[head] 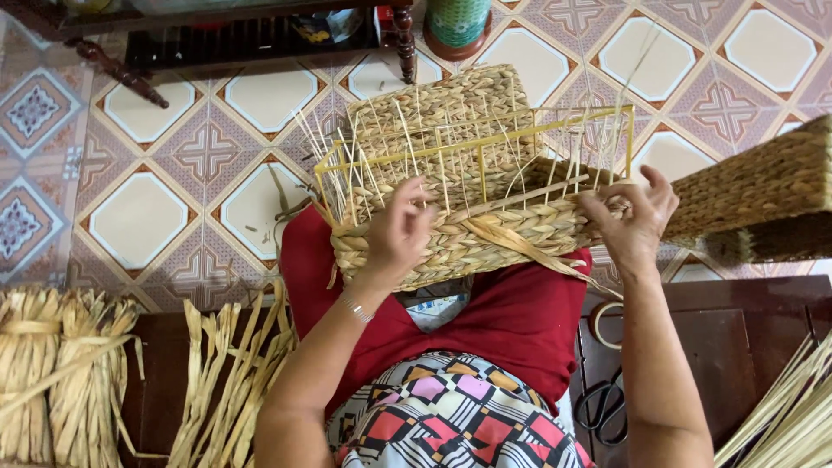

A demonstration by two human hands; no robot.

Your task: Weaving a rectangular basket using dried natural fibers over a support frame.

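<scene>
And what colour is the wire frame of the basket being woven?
Yellow: the wire frame shows best in the head view.

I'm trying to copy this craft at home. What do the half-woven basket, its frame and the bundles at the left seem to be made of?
The half-woven basket: braided dried plant fibre, probably water hyacinth or seagrass, judging by its matte tan plaits. Its frame: thin rods with a glossy yellow coat, likely painted metal wire. The bundles: the same kind of dry straw-coloured stalks, tied.
</scene>
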